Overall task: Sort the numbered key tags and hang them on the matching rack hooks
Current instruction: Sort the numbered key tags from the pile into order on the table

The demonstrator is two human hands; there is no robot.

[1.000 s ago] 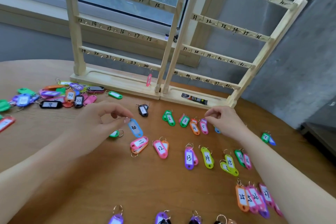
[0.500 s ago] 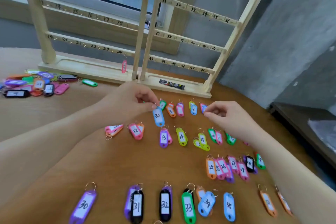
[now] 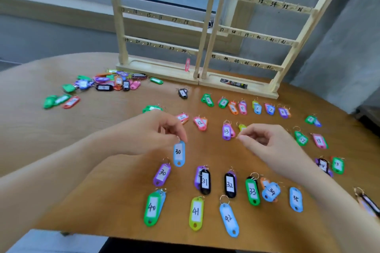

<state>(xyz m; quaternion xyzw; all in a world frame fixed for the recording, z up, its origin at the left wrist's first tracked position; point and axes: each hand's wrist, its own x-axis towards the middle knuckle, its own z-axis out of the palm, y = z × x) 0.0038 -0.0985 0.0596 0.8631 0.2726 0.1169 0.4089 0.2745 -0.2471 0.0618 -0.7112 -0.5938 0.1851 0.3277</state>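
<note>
Blue tag [image 3: 179, 153] (marked "30") in left hand [image 3: 152, 133]

Two wooden racks [image 3: 207, 26] stand side by side. One pink tag [image 3: 187, 64] hangs on a hook. Two tags marked 30: one blue [image 3: 179, 154], one purple [image 3: 162, 174]. Front row: three tags, 40 [image 3: 152, 208], 41 [image 3: 196, 213], 42 [image 3: 229, 220]. Unsorted pile [image 3: 107, 84]: count unclear.

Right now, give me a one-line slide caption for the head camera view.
Left hand holds blue tag 30 above purple tag 30 on the wooden table.
</note>
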